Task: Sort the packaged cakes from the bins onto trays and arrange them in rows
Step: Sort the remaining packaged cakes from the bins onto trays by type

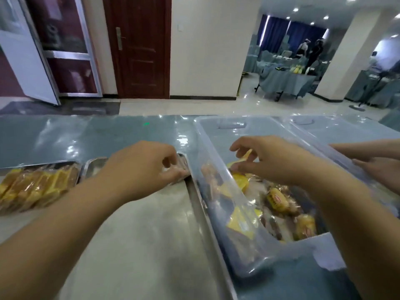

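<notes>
A clear plastic bin [218, 182] in front of me holds several wrapped cakes [279, 200], yellow and brown. My right hand [272, 159] is inside the bin, fingers pinched on a yellow-wrapped cake [245, 156] lifted above the pile. My left hand [149, 169] reaches over a large steel tray [140, 234] and rests closed on a clear-wrapped cake [179, 174] at the tray's far right corner. A second steel tray [71, 164] at the far left carries a row of yellow-wrapped cakes [36, 187].
A second clear bin [337, 131] stands to the right, where another person's hands [376, 167] hold its rim. The table has a glossy blue-grey cover. Beyond it are floor, a red door, and distant tables with people.
</notes>
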